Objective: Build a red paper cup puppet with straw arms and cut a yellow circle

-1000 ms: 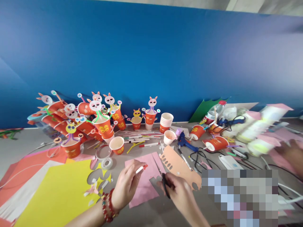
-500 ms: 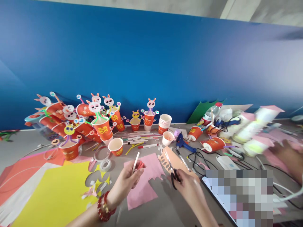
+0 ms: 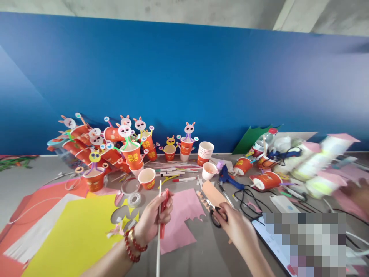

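Observation:
My left hand (image 3: 157,215), with beads at the wrist, is closed on a long thin white stick (image 3: 158,254) and a narrow red object (image 3: 162,231) whose kind I cannot make out. Under it lies pink paper (image 3: 180,238) with bites cut from one edge. My right hand (image 3: 235,225) grips the black handles of scissors (image 3: 212,220). Their blades point away to the left, over the scalloped edge of a peach paper piece (image 3: 212,194).
Yellow paper (image 3: 69,231) covers the left side near a tape roll (image 3: 134,199). Decorated red cups (image 3: 132,156) crowd the back left. A blue glue gun (image 3: 229,177), cables and a phone (image 3: 271,238) lie right. Another person's hand (image 3: 357,192) is at the far right.
The white stick and red object now show at greater length in my left hand, turned more upright. My right hand with the scissors has shifted slightly. The view has moved a little.

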